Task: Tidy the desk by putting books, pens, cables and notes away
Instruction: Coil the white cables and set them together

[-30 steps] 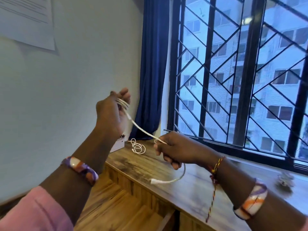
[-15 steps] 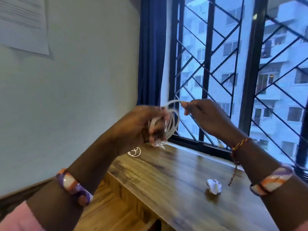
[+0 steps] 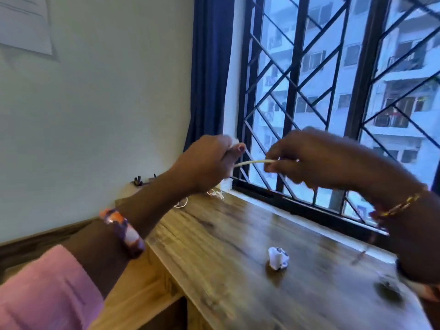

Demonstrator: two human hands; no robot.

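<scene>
Setting: wooden worktop [image 3: 238, 246] under a barred window [image 3: 333, 91], blue curtain [image 3: 209, 67] at the corner.
Left hand [image 3: 209, 160]: fingers curled round a bundle of white cable [image 3: 252, 162], raised above the worktop.
Right hand [image 3: 316, 160]: fingers pinching the cable's free stretch, drawn taut between both hands; view blurred.
Worktop: crumpled white paper [image 3: 278, 257] lies near the middle; thin white cord [image 3: 217, 194] lies at the far corner.
Wall: paper sheet [image 3: 26, 25] pinned upper left.
</scene>
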